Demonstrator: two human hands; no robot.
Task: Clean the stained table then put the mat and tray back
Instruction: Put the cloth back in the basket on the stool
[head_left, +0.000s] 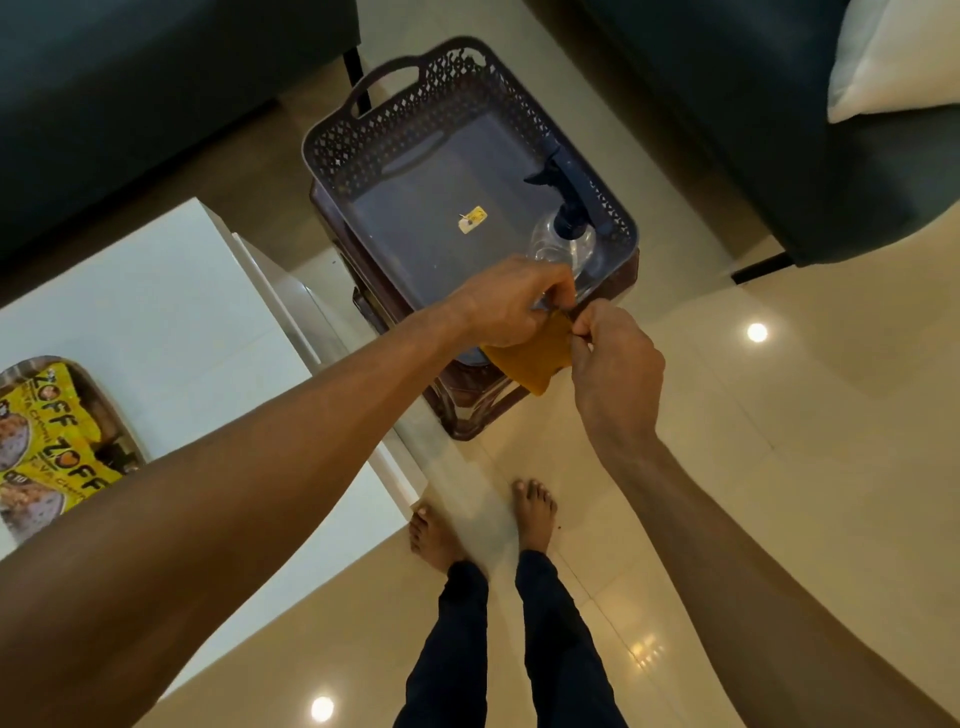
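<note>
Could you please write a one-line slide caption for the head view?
Both hands pinch an orange cloth over the basket holding a spray bottle.

mustard cloth (535, 358) hangs (folded) above the white table's (156, 322) edge.

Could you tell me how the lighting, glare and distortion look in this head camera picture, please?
Head view: ceiling lights glare as bright spots on the glossy floor; wide-angle distortion bends the white table and stretches the forearms; the left hand, right hand and orange cloth look slightly soft; the sofas are dim.
</note>
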